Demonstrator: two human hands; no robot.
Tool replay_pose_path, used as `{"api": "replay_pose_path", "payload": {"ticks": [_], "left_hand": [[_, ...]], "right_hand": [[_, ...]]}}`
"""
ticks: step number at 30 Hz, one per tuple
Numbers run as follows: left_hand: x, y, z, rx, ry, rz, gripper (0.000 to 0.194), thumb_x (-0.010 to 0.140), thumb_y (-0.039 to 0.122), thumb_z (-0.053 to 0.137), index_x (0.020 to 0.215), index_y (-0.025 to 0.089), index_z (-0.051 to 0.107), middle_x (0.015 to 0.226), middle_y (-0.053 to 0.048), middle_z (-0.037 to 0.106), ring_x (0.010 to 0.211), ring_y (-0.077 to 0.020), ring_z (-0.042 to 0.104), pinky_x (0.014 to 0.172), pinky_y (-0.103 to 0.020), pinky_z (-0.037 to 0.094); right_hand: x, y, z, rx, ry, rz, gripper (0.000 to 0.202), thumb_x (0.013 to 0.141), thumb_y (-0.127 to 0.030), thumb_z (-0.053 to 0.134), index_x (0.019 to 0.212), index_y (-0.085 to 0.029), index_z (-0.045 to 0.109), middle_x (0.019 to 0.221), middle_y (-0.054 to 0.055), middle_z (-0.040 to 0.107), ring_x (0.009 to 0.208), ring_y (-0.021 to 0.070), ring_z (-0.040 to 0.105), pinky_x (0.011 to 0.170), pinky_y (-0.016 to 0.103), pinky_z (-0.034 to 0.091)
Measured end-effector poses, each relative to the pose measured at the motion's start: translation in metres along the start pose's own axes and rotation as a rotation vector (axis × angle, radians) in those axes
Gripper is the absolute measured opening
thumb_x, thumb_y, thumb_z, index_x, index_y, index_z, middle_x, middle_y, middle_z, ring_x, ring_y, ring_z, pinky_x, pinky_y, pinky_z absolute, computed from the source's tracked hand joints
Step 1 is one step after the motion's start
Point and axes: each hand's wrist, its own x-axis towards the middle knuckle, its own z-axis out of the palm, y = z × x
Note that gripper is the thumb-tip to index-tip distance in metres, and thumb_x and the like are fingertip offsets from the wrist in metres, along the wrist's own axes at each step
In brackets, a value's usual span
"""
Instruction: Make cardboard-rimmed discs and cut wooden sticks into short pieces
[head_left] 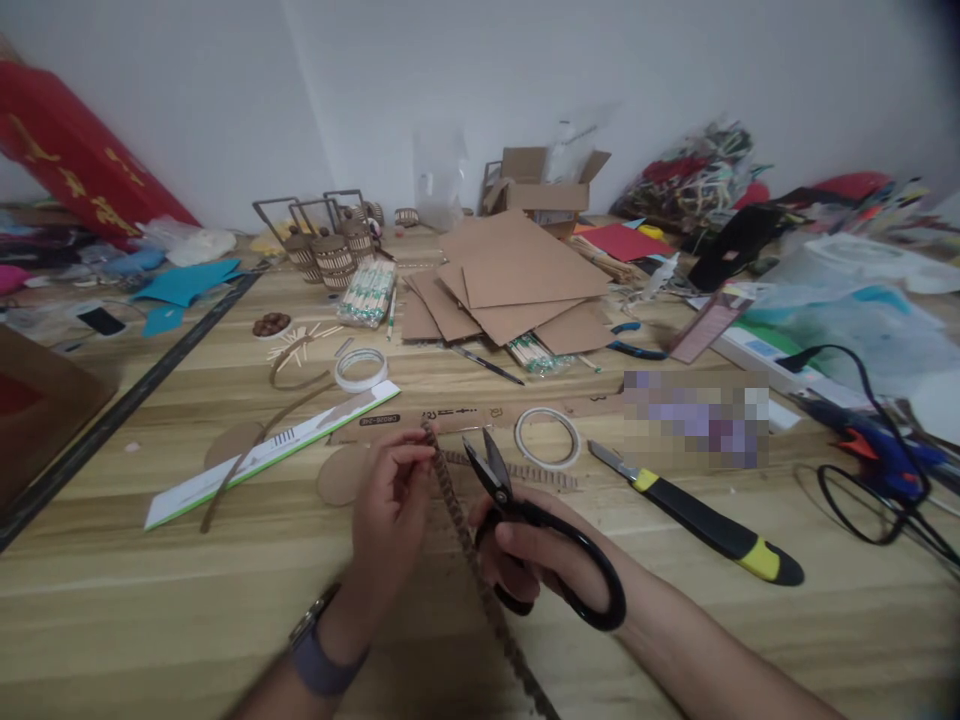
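Note:
My left hand pinches the upper end of a long brown corrugated cardboard strip, which slants down toward the bottom edge of the view. Black-handled scissors are in my right hand, their blades slightly parted and pointing up and left, just right of the strip's upper end. Behind the hands, a shorter corrugated strip lies on the table near a flat cardboard piece with printed marks. Part of a round cardboard disc shows beside my left hand.
A utility knife lies at right, near a tape roll and a glue gun. Another tape roll sits by a white-and-green ruler-like strip. Cardboard sheets are stacked farther back, beside small bucket-like crafts.

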Motion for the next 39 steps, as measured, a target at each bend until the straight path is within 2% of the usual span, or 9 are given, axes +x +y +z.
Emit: {"api": "replay_pose_path", "payload": {"ticks": [5, 11, 15, 18, 21, 24, 35, 37, 39], "left_hand": [[0.000, -0.002, 0.002, -0.150, 0.041, -0.121, 0.010, 0.089, 0.029, 0.066, 0.083, 0.021, 0.064, 0.110, -0.004, 0.065, 0.105, -0.0185, 0.064, 0.087, -0.028, 0.052], [-0.002, -0.003, 0.003, -0.123, 0.012, -0.080, 0.018, 0.088, 0.031, 0.066, 0.075, 0.020, 0.061, 0.109, -0.005, 0.062, 0.109, -0.0204, 0.063, 0.094, -0.032, 0.049], [-0.002, 0.004, 0.006, -0.202, -0.065, -0.140, 0.020, 0.089, 0.033, 0.066, 0.076, 0.019, 0.059, 0.117, -0.007, 0.061, 0.106, -0.0210, 0.065, 0.093, -0.034, 0.051], [-0.004, 0.011, 0.009, -0.297, -0.114, -0.334, 0.018, 0.083, 0.034, 0.071, 0.083, 0.019, 0.060, 0.106, -0.004, 0.065, 0.078, -0.0145, 0.067, 0.070, -0.027, 0.055], [-0.009, 0.016, 0.011, -0.343, -0.255, -0.569, 0.024, 0.082, 0.040, 0.071, 0.086, 0.019, 0.060, 0.074, 0.002, 0.063, 0.049, -0.0084, 0.052, 0.045, -0.020, 0.040], [-0.014, 0.019, 0.013, -0.395, -0.500, -0.735, 0.035, 0.084, 0.051, 0.066, 0.076, 0.018, 0.059, 0.060, 0.003, 0.059, 0.042, -0.0075, 0.043, 0.039, -0.019, 0.032], [-0.005, 0.027, 0.010, -0.220, -0.497, -0.609, 0.031, 0.077, 0.047, 0.069, 0.072, 0.018, 0.060, 0.065, 0.002, 0.058, 0.058, -0.0110, 0.048, 0.053, -0.021, 0.037], [0.001, 0.027, 0.002, -0.151, -0.603, -0.663, 0.030, 0.076, 0.045, 0.067, 0.066, 0.019, 0.054, 0.059, 0.004, 0.055, 0.051, -0.0096, 0.043, 0.047, -0.020, 0.032], [0.008, 0.028, -0.006, -0.092, -0.849, -0.757, 0.028, 0.073, 0.043, 0.065, 0.063, 0.021, 0.051, 0.055, 0.004, 0.057, 0.044, -0.0086, 0.040, 0.042, -0.020, 0.026]], "right_hand": [[0.003, 0.008, 0.007, 0.261, 0.043, 0.118, 0.045, 0.068, -0.042, 0.085, 0.096, -0.017, 0.060, 0.062, -0.003, 0.061, 0.046, 0.0080, 0.048, 0.044, 0.020, 0.033], [0.001, 0.002, 0.013, 0.419, 0.021, 0.224, 0.053, 0.060, -0.034, 0.090, 0.098, -0.021, 0.056, 0.059, -0.006, 0.059, 0.043, 0.0037, 0.034, 0.043, 0.017, 0.028], [0.002, -0.003, 0.017, 0.276, 0.141, 0.138, 0.055, 0.054, -0.035, 0.092, 0.092, -0.021, 0.055, 0.061, -0.009, 0.055, 0.045, 0.0054, 0.040, 0.043, 0.019, 0.032], [0.004, -0.008, 0.015, 0.073, 0.289, -0.006, 0.054, 0.054, -0.036, 0.091, 0.090, -0.021, 0.055, 0.064, -0.008, 0.055, 0.050, 0.0073, 0.045, 0.045, 0.020, 0.033], [0.004, -0.015, 0.006, -0.060, 0.406, -0.121, 0.052, 0.055, -0.031, 0.090, 0.091, -0.021, 0.055, 0.066, -0.008, 0.056, 0.056, 0.0089, 0.048, 0.051, 0.021, 0.036], [0.004, -0.020, -0.003, -0.146, 0.460, -0.184, 0.049, 0.058, -0.031, 0.087, 0.093, -0.022, 0.054, 0.068, -0.007, 0.057, 0.059, 0.0103, 0.051, 0.055, 0.023, 0.039], [0.006, -0.004, 0.006, -0.294, 0.359, -0.182, 0.049, 0.064, -0.044, 0.085, 0.092, -0.024, 0.049, 0.069, -0.005, 0.058, 0.058, 0.0130, 0.054, 0.054, 0.026, 0.041], [0.002, -0.015, -0.001, -0.368, 0.440, -0.277, 0.048, 0.068, -0.047, 0.082, 0.095, -0.026, 0.049, 0.074, -0.001, 0.063, 0.065, 0.0165, 0.059, 0.059, 0.029, 0.045], [-0.002, -0.031, -0.013, -0.445, 0.566, -0.387, 0.046, 0.073, -0.049, 0.079, 0.101, -0.027, 0.049, 0.087, 0.002, 0.068, 0.073, 0.0187, 0.061, 0.064, 0.031, 0.047]]}}
